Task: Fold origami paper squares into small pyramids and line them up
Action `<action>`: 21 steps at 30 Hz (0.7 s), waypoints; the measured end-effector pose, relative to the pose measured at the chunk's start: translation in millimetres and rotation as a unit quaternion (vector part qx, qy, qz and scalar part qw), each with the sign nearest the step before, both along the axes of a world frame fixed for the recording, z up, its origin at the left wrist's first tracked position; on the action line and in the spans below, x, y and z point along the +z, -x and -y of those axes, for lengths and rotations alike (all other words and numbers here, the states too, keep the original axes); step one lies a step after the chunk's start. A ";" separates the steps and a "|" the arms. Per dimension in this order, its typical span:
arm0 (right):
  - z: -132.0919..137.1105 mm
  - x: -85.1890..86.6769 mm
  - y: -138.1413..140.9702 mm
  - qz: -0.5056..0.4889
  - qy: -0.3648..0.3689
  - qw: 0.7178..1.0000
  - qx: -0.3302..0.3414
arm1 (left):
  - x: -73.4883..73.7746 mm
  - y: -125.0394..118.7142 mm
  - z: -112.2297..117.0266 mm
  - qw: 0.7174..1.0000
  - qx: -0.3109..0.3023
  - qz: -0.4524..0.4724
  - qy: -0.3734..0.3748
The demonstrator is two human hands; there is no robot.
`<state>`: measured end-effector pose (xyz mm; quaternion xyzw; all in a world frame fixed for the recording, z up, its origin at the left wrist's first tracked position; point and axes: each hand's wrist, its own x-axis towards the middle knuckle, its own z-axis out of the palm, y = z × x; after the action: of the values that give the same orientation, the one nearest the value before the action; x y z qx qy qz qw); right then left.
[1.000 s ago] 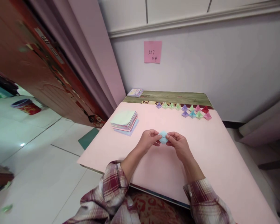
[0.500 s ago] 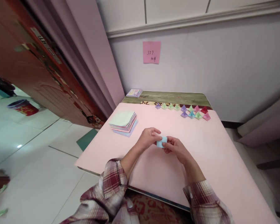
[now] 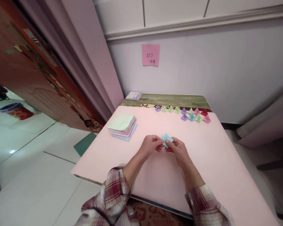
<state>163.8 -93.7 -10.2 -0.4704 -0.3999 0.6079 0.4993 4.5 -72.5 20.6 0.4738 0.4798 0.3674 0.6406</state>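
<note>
A small folded light-blue paper is held above the pink table cover, one corner pointing up. My left hand pinches its left edge between thumb and fingers. On its right side, my right hand grips it with the thumb lying on the front face. The fingers behind the paper are partly hidden. Beyond my hands, several folded paper pieces in purple, green, blue, pink and red stand in two rows. To the left lies a stack of square coloured paper, pale green on top.
The pink cover spreads over a table against the wall. A small packet lies at the far left corner. A pink note is stuck to the wall. On the left are a door and a red bucket on the floor.
The blue paper has turned from lying square to a diamond-like tilt. My left fingers have come down from its top edge to its left side. The view has shifted slightly.
</note>
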 end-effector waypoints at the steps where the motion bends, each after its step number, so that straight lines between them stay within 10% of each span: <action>1: 0.5 1.1 0.0 0.004 -0.003 1.000 0.006 | 1.3 1.3 -1.1 1.000 -0.005 -0.003 -0.002; 21: 5.3 11.0 2.3 0.026 -0.048 0.998 0.041 | 10.8 -1.2 -3.5 0.996 -0.011 -0.025 -0.085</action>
<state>161.5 -99.0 0.8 -0.4450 -0.4603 0.5957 0.4850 5.7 -69.1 31.4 0.5407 0.4575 0.3874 0.5900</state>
